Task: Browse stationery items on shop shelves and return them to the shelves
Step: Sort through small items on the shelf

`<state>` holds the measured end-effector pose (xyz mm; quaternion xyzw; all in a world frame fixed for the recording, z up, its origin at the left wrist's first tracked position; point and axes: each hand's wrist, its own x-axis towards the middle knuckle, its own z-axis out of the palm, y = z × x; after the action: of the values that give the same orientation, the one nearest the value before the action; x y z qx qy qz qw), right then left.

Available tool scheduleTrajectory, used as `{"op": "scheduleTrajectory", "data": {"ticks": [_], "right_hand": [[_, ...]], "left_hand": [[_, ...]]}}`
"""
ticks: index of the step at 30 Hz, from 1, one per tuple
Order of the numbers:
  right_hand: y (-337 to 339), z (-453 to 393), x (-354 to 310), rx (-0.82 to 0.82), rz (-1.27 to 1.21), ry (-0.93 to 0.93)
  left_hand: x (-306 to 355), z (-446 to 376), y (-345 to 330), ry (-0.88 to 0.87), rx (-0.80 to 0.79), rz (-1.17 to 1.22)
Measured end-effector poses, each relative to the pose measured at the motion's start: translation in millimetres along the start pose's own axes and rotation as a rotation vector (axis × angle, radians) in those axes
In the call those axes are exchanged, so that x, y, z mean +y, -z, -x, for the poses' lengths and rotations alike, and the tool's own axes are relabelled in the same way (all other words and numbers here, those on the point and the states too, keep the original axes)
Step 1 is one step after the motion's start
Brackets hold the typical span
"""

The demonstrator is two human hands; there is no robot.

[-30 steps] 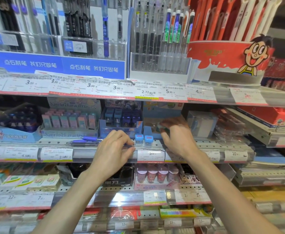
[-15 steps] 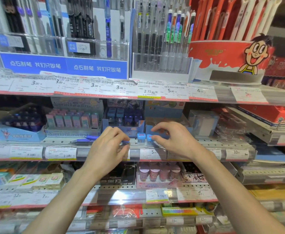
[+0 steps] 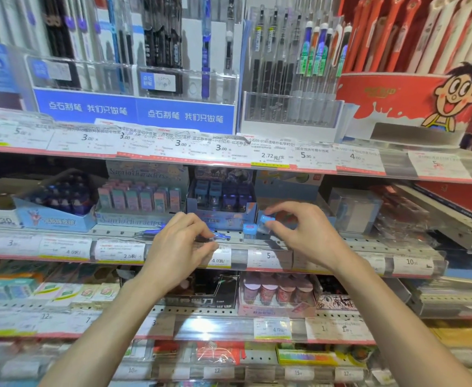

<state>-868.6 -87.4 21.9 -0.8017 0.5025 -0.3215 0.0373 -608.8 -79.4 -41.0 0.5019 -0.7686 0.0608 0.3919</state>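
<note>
Two hands (image 3: 246, 241): both raised at the middle shelf (image 3: 327, 244), near each other but apart.
Right hand (image 3: 303, 233): fingers curled, pinching a small clear container with blue cap (image 3: 265, 223), tilted and lifted just off the shelf edge.
Second container (image 3: 248, 233): same kind, upright on the shelf, just beside the lifted one, not held.
Left hand (image 3: 179, 247): fingers bent around a blue pen (image 3: 220, 236) lying along the shelf front; contact probable, true grip hard to tell.
Change: half a second ago right fingertips only touching the blue-capped containers, both upright on the shelf; now one taken up and leaning. One second ago right hand deeper, at the box behind. Left hand almost unmoved.
Meaning for task: browsing step for the container begun; return to the shelf not yet done.
Next move, as judgement: bring the container nearer to look, then set back upright beside its twin.
Risk: clear smooth body, small pinch, easy to slip; neighbour container easy to knock over.
Around: price labels (image 3: 269, 256) on the shelf front, eraser boxes (image 3: 141, 196) behind.
</note>
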Motion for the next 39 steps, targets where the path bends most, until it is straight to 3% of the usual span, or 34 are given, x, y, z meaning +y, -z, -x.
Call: {"op": "scheduleTrajectory", "data": {"ticks": [5,12,18,32,39], "right_hand": [[-12,-19,-22,0.111,-0.106,0.018],[-43,-61,-48,0.048,-0.135,0.056],[-58,-86,-45,-0.069,0.046,0.057],[-57,-87,-37,-0.143,0.113,0.155],[-26,-52,-21,-0.055,-0.025,0.121]], "left_hand": [[-2,-2,-1,0.022,0.006,0.047],[-1,-2,0,0.041,-0.001,0.058],[-3,-1,-1,0.048,-0.002,0.060],[-4,-1,-1,0.038,-0.006,0.060],[-4,-1,0,0.049,-0.013,0.074]]}}
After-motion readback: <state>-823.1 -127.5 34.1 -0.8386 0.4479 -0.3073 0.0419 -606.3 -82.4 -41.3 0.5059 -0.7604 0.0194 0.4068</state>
